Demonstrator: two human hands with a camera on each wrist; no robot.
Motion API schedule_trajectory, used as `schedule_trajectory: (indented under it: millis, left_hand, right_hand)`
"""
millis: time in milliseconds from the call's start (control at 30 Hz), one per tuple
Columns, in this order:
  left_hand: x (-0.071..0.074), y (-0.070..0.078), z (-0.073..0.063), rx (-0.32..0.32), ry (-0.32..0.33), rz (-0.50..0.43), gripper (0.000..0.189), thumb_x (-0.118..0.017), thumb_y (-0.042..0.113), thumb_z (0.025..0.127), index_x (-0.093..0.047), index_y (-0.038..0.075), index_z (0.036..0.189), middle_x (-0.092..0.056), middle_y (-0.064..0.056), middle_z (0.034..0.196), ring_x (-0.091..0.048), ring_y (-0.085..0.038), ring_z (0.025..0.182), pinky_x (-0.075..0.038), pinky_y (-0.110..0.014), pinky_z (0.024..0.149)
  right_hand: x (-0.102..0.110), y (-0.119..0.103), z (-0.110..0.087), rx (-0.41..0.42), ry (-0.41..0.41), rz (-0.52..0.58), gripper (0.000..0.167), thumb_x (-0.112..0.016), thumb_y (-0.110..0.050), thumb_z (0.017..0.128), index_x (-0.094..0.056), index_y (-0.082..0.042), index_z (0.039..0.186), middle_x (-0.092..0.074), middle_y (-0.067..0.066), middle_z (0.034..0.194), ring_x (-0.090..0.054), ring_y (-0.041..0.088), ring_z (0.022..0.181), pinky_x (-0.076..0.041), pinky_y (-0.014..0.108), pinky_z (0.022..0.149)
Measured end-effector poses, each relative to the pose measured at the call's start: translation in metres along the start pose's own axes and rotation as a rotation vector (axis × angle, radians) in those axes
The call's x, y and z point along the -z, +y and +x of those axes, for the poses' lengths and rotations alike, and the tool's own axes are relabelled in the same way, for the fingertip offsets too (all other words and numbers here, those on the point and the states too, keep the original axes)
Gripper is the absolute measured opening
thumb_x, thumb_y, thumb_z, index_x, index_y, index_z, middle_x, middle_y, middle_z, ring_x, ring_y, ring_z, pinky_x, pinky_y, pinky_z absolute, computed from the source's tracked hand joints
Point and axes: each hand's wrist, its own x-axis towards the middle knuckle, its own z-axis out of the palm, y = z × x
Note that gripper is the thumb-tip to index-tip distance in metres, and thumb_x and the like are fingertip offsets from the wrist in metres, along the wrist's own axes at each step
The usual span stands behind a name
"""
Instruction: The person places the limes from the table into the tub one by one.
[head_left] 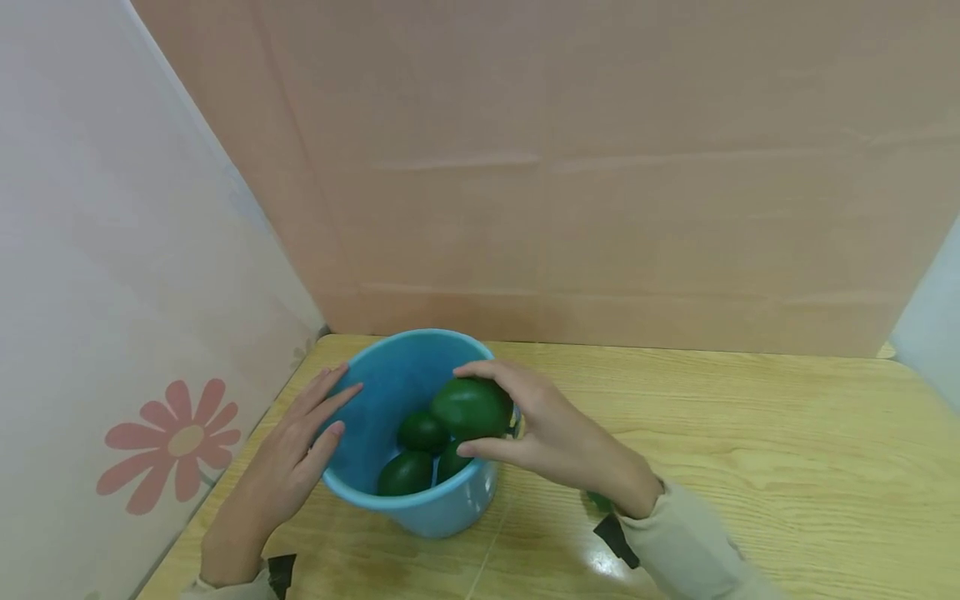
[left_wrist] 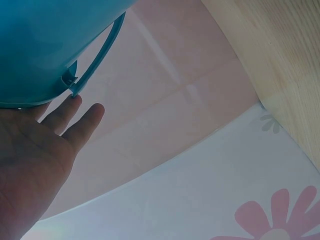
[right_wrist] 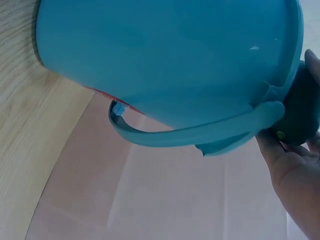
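A blue bucket [head_left: 438, 510] stands on the table, its mouth facing up toward the head view. Inside it lie several dark green avocados [head_left: 406, 473]. My right hand [head_left: 540, 421] grips another avocado [head_left: 471, 408] between thumb and fingers, at the right side of the bucket's rim. In the right wrist view that avocado [right_wrist: 299, 107] shows beside the rim, with a small pale stem spot. At the left rim, my left hand [head_left: 288, 454] rests with its fingers extended and spread. The left wrist view has the left hand [left_wrist: 40, 155] against the bucket's edge, fingertips near the handle joint.
The bucket's handle [right_wrist: 195, 134] hangs down along its outer side. Partly hidden under my right wrist is a small green thing [head_left: 598, 501] on the wooden table [head_left: 750, 450]. A flower-printed white wall [head_left: 90, 292] rises at the left, and a pinkish-brown panel [head_left: 600, 183] stands behind.
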Motion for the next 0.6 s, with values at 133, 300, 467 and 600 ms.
schedule_trajectory:
  millis: [133, 300, 467, 600]
  left_hand:
    - [0.0, 0.0, 0.0, -0.002, 0.003, 0.0, 0.044, -0.047, 0.015, 0.103, -0.05, 0.019, 0.147, -0.03, -0.002, 0.163, -0.016, -0.029, 0.154, -0.033, -0.076, 0.101]
    - [0.0, 0.0, -0.001, 0.003, 0.005, 0.009, 0.045, -0.048, 0.014, 0.102, -0.05, 0.019, 0.147, -0.03, -0.003, 0.163, -0.017, -0.029, 0.154, -0.034, -0.076, 0.101]
    - [0.001, 0.0, -0.001, 0.003, 0.004, 0.008, 0.045, -0.048, 0.013, 0.102, -0.05, 0.018, 0.147, -0.03, -0.003, 0.163, -0.016, -0.029, 0.154, -0.034, -0.076, 0.101]
    - [0.001, 0.0, -0.001, 0.002, 0.004, 0.004, 0.045, -0.048, 0.013, 0.102, -0.05, 0.019, 0.146, -0.03, -0.002, 0.163, -0.016, -0.029, 0.154, -0.033, -0.076, 0.101]
  right_hand:
    - [-0.004, 0.002, 0.005, 0.026, -0.005, -0.013, 0.066, -0.081, -0.023, 0.083, -0.049, -0.017, 0.14, -0.058, 0.0, 0.132, -0.059, 0.014, 0.112, -0.055, 0.031, 0.091]
    - [-0.009, 0.004, 0.009, 0.048, -0.013, -0.044, 0.066, -0.082, -0.025, 0.083, -0.05, -0.018, 0.14, -0.056, -0.001, 0.135, -0.056, 0.015, 0.118, -0.054, 0.033, 0.094]
    - [-0.012, 0.004, 0.013, 0.034, -0.039, -0.071, 0.065, -0.082, -0.023, 0.083, -0.05, -0.017, 0.139, -0.056, 0.0, 0.135, -0.055, 0.016, 0.12, -0.053, 0.034, 0.096]
    - [-0.013, 0.004, 0.016, 0.032, -0.052, -0.117, 0.064, -0.081, -0.023, 0.083, -0.05, -0.015, 0.138, -0.056, 0.001, 0.134, -0.055, 0.017, 0.12, -0.053, 0.034, 0.097]
